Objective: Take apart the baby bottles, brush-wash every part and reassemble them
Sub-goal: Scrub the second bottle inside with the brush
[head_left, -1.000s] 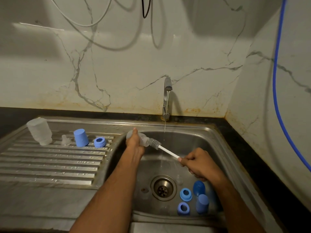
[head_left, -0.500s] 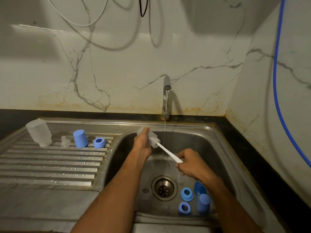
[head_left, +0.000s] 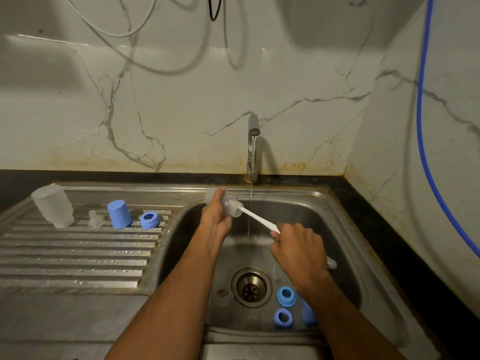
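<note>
My left hand (head_left: 217, 219) grips the clear plastic bottle body (head_left: 225, 202) over the steel sink basin (head_left: 337, 229), its mouth pointing toward four o'clock. My right hand (head_left: 298, 249) is closed around the white brush handle (head_left: 259, 219), lined up along that axis. The bristles are buried inside, unseen. A blue cap (head_left: 309, 314) at five o'clock is half hidden by my wrist.

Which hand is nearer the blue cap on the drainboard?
Left. The left hand holds a bottle just right of the blue cap; the right hand is farther right, over the basin.
</note>
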